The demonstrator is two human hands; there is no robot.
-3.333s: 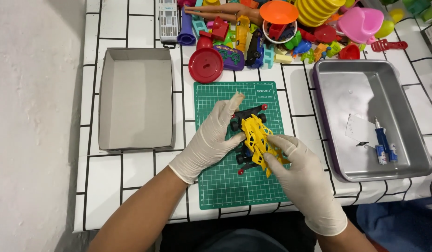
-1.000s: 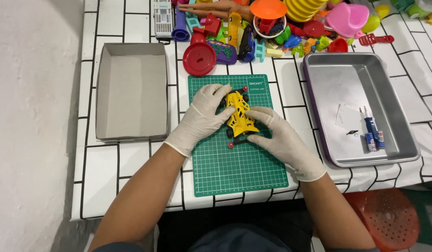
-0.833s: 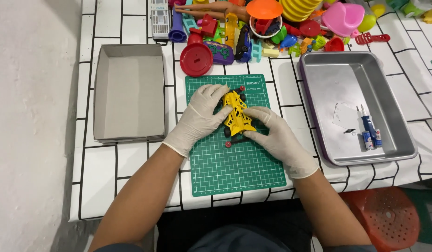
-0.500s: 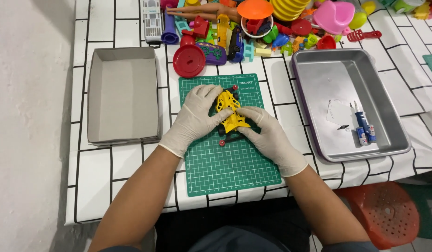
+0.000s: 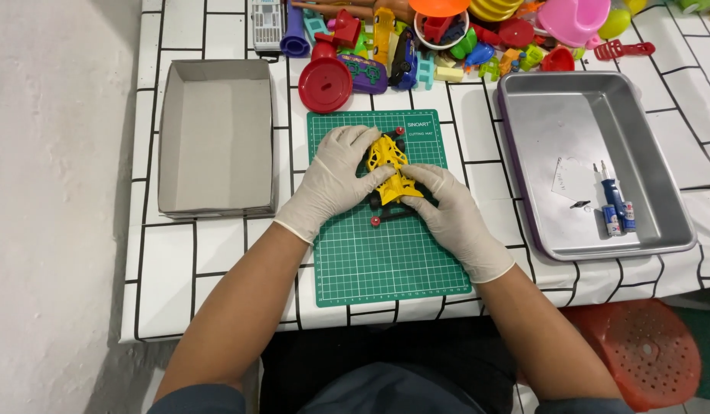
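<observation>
Yellow toy car point(image 5: 390, 170) on green mat point(image 5: 385, 257), clasped between gloved left hand point(image 5: 332, 180) and right hand point(image 5: 450, 215).

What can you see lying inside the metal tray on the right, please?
Inside the metal tray lie a blue-handled screwdriver, two small batteries, a clear plastic bag and a tiny dark part. Nothing covers them.

Both gloved hands, left hand point(image 5: 333, 182) and right hand point(image 5: 451, 215), grip a yellow toy car point(image 5: 391, 168) on a green cutting mat point(image 5: 385, 261).
</observation>
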